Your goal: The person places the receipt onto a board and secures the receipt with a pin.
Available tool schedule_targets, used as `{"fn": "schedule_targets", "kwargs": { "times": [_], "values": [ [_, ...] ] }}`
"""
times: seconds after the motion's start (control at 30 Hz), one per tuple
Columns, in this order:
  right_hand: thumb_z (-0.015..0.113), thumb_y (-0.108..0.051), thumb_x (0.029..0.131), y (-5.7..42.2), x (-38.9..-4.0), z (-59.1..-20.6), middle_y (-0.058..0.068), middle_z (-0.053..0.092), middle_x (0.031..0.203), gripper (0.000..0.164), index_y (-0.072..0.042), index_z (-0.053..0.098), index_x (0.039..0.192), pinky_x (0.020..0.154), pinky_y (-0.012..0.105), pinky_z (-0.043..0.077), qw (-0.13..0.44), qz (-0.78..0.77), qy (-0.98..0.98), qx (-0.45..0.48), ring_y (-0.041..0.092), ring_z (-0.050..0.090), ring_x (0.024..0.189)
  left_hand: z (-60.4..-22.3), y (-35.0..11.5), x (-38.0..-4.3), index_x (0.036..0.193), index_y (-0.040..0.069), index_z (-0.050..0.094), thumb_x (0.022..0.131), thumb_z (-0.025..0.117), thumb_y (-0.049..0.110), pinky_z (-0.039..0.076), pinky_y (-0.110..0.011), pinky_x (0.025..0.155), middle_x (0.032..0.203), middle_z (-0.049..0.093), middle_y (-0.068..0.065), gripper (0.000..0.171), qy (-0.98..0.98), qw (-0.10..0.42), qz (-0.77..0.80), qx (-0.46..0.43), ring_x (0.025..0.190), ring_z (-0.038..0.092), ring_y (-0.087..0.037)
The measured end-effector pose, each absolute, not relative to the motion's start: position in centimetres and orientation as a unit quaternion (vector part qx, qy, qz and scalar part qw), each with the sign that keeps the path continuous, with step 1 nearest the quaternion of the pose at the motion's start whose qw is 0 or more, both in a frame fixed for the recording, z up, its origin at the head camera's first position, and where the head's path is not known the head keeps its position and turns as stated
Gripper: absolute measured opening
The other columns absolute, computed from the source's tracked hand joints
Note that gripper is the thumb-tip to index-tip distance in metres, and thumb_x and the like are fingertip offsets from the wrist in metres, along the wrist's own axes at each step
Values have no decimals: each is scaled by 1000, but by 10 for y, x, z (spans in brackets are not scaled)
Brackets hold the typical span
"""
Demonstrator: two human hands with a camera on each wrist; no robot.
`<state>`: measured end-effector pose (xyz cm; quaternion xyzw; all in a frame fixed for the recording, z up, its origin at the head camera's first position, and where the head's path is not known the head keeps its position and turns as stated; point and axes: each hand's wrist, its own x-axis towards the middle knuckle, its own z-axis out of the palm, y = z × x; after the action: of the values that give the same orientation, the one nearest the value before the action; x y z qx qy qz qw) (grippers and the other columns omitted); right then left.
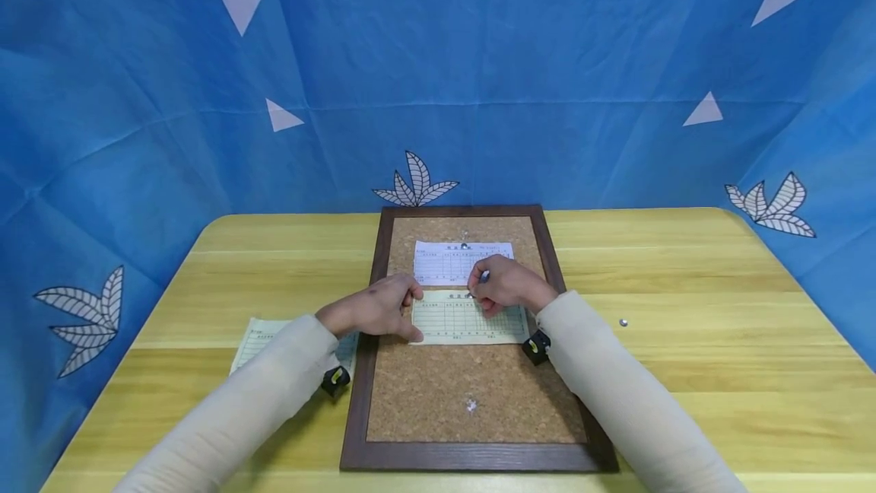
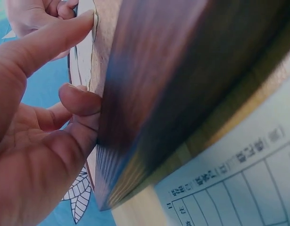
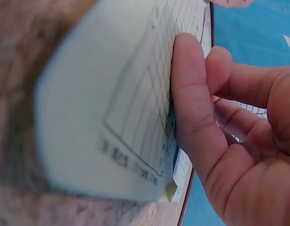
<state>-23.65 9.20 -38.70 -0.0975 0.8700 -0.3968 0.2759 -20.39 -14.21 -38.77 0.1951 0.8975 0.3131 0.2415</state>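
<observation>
A pale green printed slip (image 1: pixel 445 319) lies across the middle of a wood-framed cork board (image 1: pixel 424 409). Along its left edge, my left hand (image 1: pixel 385 309) rests with thumb and fingers spread apart, the thumb on the lower corner and the index finger on the upper one. My right hand (image 1: pixel 503 284) is bent over the slip's top edge, thumb and index finger pinching at a small silvery thumbtack (image 1: pixel 470 295). In the right wrist view the fingers hide the tack, and the slip's near corner (image 3: pixel 74 117) lifts off the cork.
Above it, a white-lilac slip (image 1: pixel 438 265) is held by a thumbtack (image 1: pixel 464 246). Another green slip (image 1: pixel 256 337) lies on the table under my left forearm. A loose tack (image 1: pixel 623 322) sits right of the board. Worn patches (image 1: pixel 471 405) mark the cork. Blue cloth (image 1: pixel 438 59) hangs behind.
</observation>
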Motion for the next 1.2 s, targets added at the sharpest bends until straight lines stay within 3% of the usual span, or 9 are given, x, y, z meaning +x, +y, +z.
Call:
{"fn": "schedule_targets", "kwargs": {
  "times": [0.57, 0.8, 1.2],
  "values": [
    [54, 0, 98, 112, -226, -384, 8, 55, 65, 10, 0, 61, 91, 60, 31, 56, 243, -363, 892, -118, 15, 57, 55, -383, -152, -199, 121, 1, 51, 81, 84, 12, 39, -33, 70, 97, 46, -10, 53, 875, 239, 360, 220, 81, 43, -18],
    [55, -2, 99, 116, -220, -379, 8, 56, 64, 10, -1, 62, 92, 58, 31, 55, 236, -354, 896, -129, 16, 59, 54, -381, -161, -198, 114, -2, 47, 85, 80, 6, 35, -32, 71, 93, 38, -9, 45, 860, 239, 389, 229, 79, 38, -18],
    [52, -1, 98, 135, -214, -382, 9, 56, 67, 10, 1, 61, 93, 58, 31, 55, 228, -372, 892, -117, 16, 59, 58, -380, -190, -191, 121, -1, 49, 88, 79, 13, 36, -35, 73, 95, 41, -10, 47, 872, 228, 398, 170, 80, 40, -19]
  ]
}}
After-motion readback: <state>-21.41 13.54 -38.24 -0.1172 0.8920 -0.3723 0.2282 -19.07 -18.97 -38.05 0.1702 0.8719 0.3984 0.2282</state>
